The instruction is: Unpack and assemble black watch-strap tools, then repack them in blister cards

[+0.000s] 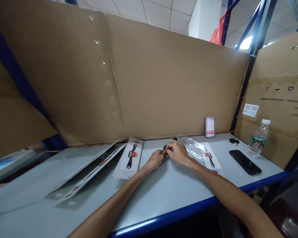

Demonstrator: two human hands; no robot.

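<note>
Both hands meet over the middle of the table, closed around a black spokeshave (175, 139) like the one pictured on the cards nearby. My left hand (156, 159) grips its near part, and the fingers of my right hand (178, 152) are bent over its middle. Most of the tool is hidden by the fingers; a dark end sticks out beyond them. Just right of my right hand lie a clear plastic blister shell (195, 148) and a printed card (211, 158). To the left of my hands, a packaged spokeshave card (129, 159) rests on the table.
More printed packages (94, 173) lean at the left. On the right are a black phone (245, 162), a water bottle (257, 140) and keys (234, 140). A lit phone (210, 127) stands against the cardboard wall (173, 79). A blue edge (164, 216) borders the table's front.
</note>
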